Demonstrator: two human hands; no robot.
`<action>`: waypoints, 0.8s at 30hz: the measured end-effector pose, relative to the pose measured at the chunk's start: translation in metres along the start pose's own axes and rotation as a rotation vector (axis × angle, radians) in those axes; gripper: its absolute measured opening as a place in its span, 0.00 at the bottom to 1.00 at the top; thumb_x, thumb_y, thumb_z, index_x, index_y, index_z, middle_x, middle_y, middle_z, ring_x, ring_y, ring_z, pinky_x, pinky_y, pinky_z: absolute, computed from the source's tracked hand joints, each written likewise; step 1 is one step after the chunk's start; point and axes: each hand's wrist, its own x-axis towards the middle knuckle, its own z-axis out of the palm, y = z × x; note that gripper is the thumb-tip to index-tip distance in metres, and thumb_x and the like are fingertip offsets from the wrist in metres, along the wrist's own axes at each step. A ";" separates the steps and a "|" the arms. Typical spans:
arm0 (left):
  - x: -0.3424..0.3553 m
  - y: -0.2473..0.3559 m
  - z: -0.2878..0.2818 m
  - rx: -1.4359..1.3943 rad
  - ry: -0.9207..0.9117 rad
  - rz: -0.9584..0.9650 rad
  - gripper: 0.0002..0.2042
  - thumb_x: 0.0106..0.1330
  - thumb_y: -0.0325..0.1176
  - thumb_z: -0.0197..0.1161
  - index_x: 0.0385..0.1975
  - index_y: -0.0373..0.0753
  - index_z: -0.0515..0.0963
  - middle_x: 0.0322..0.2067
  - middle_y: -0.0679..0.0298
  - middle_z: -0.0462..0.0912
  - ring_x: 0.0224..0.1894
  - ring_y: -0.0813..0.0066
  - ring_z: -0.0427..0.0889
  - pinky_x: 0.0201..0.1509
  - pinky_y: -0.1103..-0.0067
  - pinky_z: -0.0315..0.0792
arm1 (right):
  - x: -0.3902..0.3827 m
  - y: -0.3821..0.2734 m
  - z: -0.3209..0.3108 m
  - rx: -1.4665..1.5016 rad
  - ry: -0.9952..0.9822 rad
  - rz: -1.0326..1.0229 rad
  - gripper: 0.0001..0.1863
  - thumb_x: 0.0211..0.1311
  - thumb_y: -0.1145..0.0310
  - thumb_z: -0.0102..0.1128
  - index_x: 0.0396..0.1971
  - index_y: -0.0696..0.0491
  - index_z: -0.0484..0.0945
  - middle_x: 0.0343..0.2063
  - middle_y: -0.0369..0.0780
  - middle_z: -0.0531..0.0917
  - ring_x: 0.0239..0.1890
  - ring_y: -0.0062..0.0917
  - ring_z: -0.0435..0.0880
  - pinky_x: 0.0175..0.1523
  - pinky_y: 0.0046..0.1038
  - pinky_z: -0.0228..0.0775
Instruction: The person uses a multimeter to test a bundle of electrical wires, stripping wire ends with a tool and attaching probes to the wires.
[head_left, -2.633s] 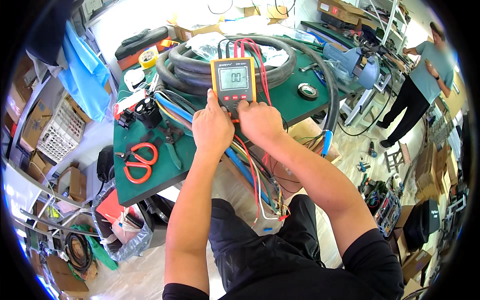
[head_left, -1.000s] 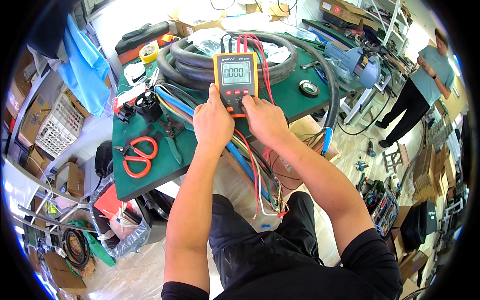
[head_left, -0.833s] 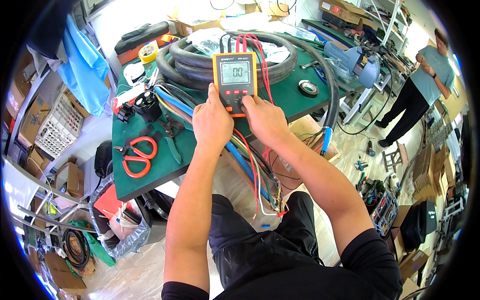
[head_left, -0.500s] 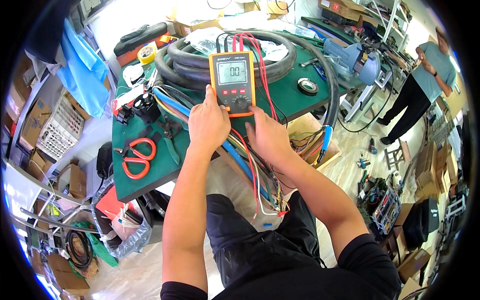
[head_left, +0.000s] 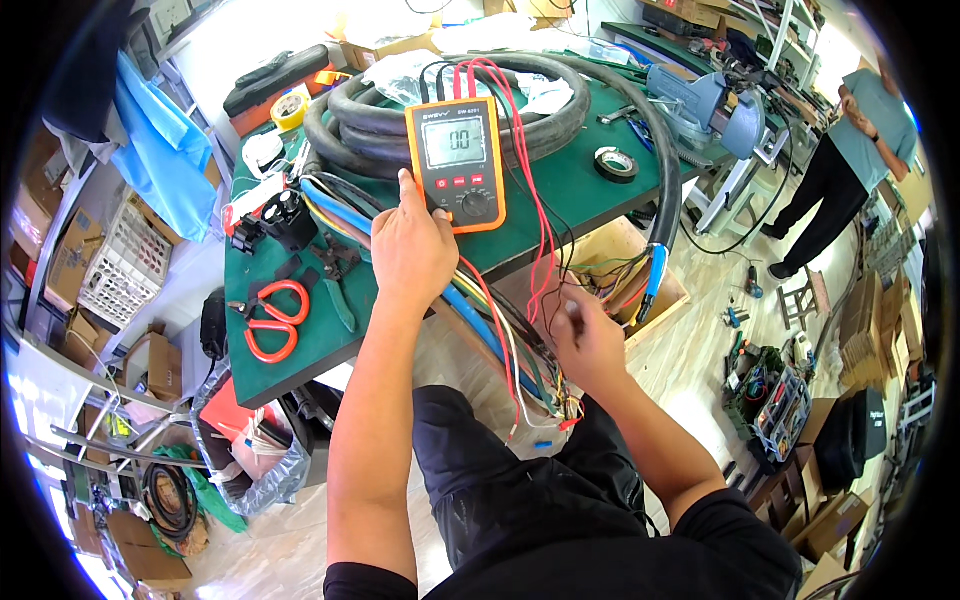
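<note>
An orange-framed handheld digital meter [head_left: 456, 160] with a lit grey display is in my left hand [head_left: 413, 245], thumb and fingers closed at its lower left edge. Black and red test leads [head_left: 528, 200] rise from its top; the red ones loop down its right side. My right hand [head_left: 590, 345] is beside the lower stretch of these leads, fingers curled in; whatever they grip is hidden. Between my arms runs a bundle of coloured wires [head_left: 490, 315] with stripped, loose ends [head_left: 568, 412] over my lap.
On the green table [head_left: 300, 360] are red-handled scissors [head_left: 275, 325], green-handled pliers [head_left: 338, 290], black tape [head_left: 615, 165] and a thick black cable coil [head_left: 350, 140]. A cardboard box of wires [head_left: 655, 290] is right of it. A person [head_left: 850, 150] stands at the far right.
My right hand has left the meter's lower right corner and moved down and right to the leads. The meter has shifted slightly left, still in my left hand.
</note>
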 end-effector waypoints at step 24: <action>-0.256 0.077 0.012 -0.472 -0.234 0.181 0.10 0.53 0.22 0.67 0.36 0.36 0.79 0.39 0.57 0.79 0.42 0.56 0.78 0.48 0.67 0.72 | -0.181 0.132 -0.079 -0.152 -0.013 0.656 0.13 0.65 0.65 0.56 0.40 0.61 0.80 0.28 0.55 0.82 0.34 0.49 0.84 0.39 0.41 0.74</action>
